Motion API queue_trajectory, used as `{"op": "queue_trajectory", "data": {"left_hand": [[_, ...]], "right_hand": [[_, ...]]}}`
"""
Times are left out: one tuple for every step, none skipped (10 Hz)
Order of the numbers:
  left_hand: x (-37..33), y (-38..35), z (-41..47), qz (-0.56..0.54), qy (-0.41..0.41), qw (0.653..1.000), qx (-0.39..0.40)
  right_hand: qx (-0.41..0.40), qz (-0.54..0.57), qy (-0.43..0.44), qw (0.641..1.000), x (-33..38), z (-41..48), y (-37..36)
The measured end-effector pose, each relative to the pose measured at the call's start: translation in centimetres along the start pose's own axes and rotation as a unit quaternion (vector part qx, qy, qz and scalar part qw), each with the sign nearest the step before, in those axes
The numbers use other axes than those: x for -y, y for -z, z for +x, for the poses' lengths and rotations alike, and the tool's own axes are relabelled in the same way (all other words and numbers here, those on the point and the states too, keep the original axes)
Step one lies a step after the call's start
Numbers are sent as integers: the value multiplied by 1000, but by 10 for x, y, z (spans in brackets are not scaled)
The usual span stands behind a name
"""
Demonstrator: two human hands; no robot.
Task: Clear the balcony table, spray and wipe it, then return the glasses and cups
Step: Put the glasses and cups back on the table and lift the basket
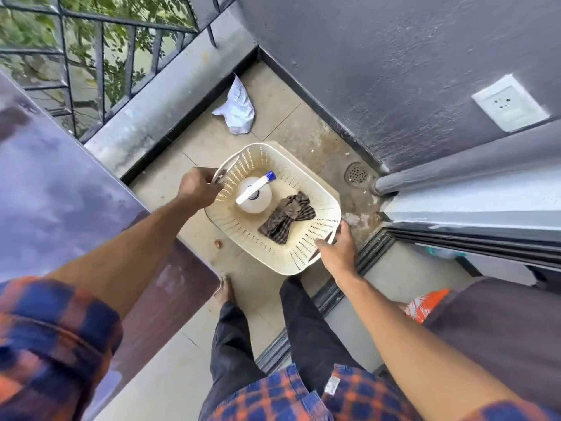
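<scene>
Both hands, left hand (197,186) and right hand (337,250), had fingers closed on the cream perforated plastic basket (309,189) by its end handles; it looked light, slightly flexible.

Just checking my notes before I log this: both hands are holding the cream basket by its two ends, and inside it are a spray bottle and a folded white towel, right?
Not quite. The head view shows the left hand and right hand gripping the basket at opposite ends, with the spray bottle inside, but the cloth is a crumpled dark checked rag, not a folded white towel.
</scene>
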State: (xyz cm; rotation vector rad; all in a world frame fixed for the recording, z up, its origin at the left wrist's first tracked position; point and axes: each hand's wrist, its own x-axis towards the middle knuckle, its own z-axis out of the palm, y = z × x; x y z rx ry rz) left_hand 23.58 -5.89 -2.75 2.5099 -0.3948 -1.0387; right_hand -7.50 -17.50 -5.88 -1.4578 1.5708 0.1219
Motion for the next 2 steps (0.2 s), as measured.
{"op": "queue_trajectory", "data": {"left_hand": [[2, 13, -3, -13, -31, 999, 26], [2, 30, -9, -36, -64, 997, 26]], "right_hand": [[-7, 22, 11, 1000, 3, -7, -2], [-42, 34, 14, 998, 14, -14, 2]]}}
